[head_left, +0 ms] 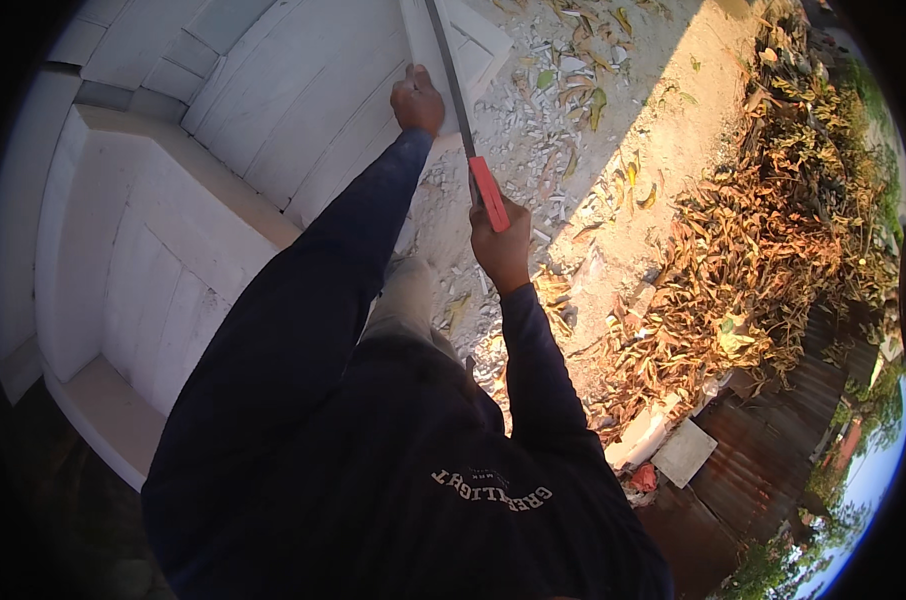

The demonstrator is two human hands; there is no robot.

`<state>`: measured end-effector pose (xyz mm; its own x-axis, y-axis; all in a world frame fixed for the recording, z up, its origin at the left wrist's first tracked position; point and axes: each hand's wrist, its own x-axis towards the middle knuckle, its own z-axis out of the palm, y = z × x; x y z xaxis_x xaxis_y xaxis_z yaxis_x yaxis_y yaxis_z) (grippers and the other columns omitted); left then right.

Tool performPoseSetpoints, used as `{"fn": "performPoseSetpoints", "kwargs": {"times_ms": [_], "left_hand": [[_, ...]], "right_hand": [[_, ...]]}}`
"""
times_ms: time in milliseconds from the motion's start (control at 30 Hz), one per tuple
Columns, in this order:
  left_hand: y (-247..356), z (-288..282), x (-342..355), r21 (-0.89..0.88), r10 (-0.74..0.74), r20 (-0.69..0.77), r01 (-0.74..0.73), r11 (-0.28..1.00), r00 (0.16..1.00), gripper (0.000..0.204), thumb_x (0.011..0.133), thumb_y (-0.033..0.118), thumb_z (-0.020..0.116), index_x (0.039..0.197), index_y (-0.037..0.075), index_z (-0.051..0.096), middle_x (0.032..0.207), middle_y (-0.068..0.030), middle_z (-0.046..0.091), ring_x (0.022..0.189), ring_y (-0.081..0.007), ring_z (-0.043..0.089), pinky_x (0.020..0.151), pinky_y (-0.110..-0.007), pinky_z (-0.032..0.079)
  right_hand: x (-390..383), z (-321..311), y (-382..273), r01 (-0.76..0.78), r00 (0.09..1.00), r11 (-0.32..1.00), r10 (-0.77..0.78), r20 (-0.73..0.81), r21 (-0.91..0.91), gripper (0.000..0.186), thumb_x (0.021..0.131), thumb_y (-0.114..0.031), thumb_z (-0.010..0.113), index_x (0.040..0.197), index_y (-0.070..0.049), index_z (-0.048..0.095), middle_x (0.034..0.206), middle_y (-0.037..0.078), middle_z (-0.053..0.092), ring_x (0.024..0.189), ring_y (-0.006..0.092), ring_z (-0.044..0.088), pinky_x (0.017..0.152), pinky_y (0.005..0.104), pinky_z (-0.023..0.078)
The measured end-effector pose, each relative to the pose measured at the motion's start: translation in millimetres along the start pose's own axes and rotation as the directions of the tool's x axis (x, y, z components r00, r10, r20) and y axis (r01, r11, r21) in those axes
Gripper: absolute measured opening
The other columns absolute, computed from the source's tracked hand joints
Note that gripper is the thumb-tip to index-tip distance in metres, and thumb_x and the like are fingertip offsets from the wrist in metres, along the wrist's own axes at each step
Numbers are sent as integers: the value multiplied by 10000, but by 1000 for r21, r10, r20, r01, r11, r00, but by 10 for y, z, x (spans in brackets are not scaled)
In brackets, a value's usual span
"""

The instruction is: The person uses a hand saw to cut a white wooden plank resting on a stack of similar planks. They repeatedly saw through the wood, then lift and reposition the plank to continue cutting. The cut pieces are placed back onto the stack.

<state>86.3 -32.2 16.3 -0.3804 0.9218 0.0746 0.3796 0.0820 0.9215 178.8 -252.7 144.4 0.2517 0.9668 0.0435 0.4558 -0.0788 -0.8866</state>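
Note:
A long dark saw blade (447,70) with a red handle (485,185) lies along a pale white board (478,60) at the top middle. My right hand (501,240) is closed around the handle. My left hand (417,100) grips the board just left of the blade, fingers curled. The blade's far end runs out of view at the top edge, and the board's underside is hidden.
White blocks and panels (143,250) form stepped walls on the left. The pale dirt ground (603,150) holds white scraps and leaves. A dry leaf pile (753,230) fills the right, with rusty corrugated sheets (733,480) and a square slab (685,450) lower right.

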Motion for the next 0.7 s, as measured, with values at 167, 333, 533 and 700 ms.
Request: {"fn": "performPoseSetpoints", "kwargs": {"times_ms": [167, 333, 533, 700], "left_hand": [[-58, -3, 60, -44, -11, 2, 11, 999, 1000, 457, 1052, 300, 463, 1192, -71, 690, 859, -343, 645, 884, -511, 626, 829, -544, 477], [-114, 87, -2, -19, 41, -46, -41, 999, 998, 428, 1050, 313, 474, 1109, -42, 706, 879, -336, 647, 883, -518, 622, 832, -554, 475], [24, -51, 70, 24, 41, -14, -40, 999, 999, 448, 1057, 330, 469, 1133, -49, 696, 902, -340, 649, 897, -519, 621, 843, -565, 471], [-120, 60, 56, -51, 33, -106, -38, 998, 994, 434, 1067, 329, 451, 1066, -33, 691, 898, -337, 650, 890, -522, 617, 831, -575, 467]], "right_hand": [[-1165, -368, 77, -144, 986, 985, 151, 74, -94, 498, 910, -10, 570, 1405, 38, 589, 901, 241, 729, 760, 294, 743, 671, 368, 555], [-176, -107, 58, -35, 998, 998, 37, 49, -54, 386, 881, -8, 566, 1248, 57, 671, 674, 231, 600, 600, 311, 639, 586, 395, 488], [-622, -150, 117, -38, 999, 999, 37, 6, 25, 117, 917, -44, 616, 913, 70, 640, 672, 149, 583, 589, 159, 523, 556, 365, 450], [-1035, -229, 388, 0, 1000, 1000, 0, -11, -1, 316, 928, -55, 592, 1220, 52, 649, 776, 217, 666, 720, 275, 687, 643, 375, 524]]}}
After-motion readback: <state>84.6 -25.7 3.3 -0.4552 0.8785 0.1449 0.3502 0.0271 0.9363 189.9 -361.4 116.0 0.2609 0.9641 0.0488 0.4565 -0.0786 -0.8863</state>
